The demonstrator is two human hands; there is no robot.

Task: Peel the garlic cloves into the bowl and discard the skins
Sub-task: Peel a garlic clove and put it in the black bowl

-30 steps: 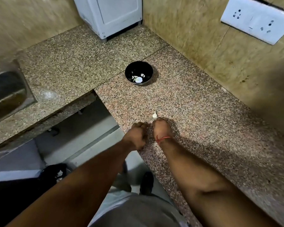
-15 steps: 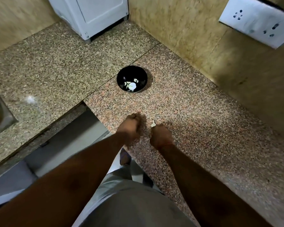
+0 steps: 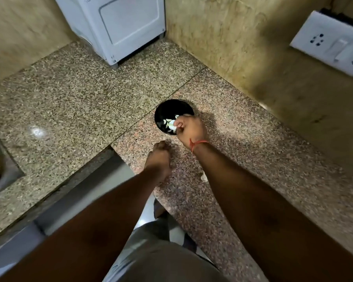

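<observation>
Both forearms are bare, a thin red thread [image 3: 199,143] is tied round the right wrist, and the person wears grey-olive trousers [image 3: 163,259]

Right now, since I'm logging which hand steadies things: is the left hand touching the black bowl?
Apart. The head view shows the left hand nearer the counter edge, with bare granite between it and the black bowl.
</observation>
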